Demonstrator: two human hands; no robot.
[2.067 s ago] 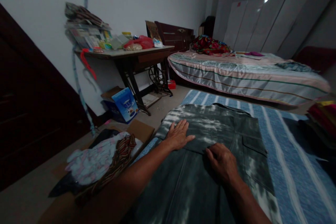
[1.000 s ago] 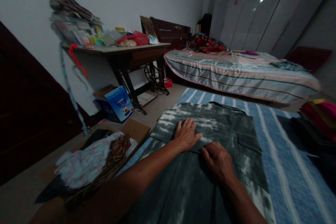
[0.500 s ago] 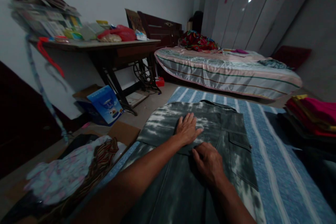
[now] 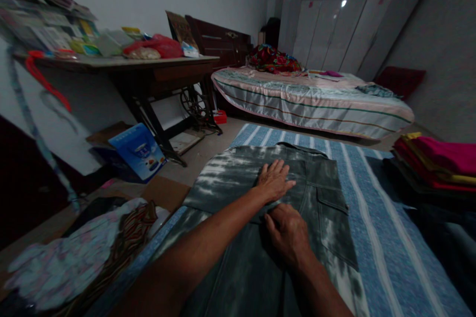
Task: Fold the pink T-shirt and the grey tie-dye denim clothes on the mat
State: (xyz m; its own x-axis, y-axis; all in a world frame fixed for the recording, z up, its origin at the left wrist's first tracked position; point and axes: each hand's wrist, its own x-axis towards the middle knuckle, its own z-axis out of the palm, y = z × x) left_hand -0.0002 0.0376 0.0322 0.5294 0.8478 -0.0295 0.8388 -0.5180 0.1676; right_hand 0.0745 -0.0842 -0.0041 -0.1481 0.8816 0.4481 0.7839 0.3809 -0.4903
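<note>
A grey-green washed denim garment (image 4: 238,173) with a patch pocket lies spread on a blue striped mat (image 4: 375,237). My left hand (image 4: 274,180) lies flat on the cloth, fingers stretched out and pointing away from me. My right hand (image 4: 288,233) rests just behind it, fingers curled down onto the fabric at a fold line. Whether it pinches the cloth I cannot make out.
A pile of mixed clothes (image 4: 74,257) lies on cardboard at the left. A stack of folded bright cloths (image 4: 439,163) sits at the right. Beyond are a treadle sewing table (image 4: 148,72) with clutter, a blue carton (image 4: 139,151), a bed (image 4: 312,101) and white wardrobes (image 4: 334,20).
My view has swung to the right, so the room has slid left in frame. My left hand has crept slightly further across the garment; my right hand has stayed curled behind it.
</note>
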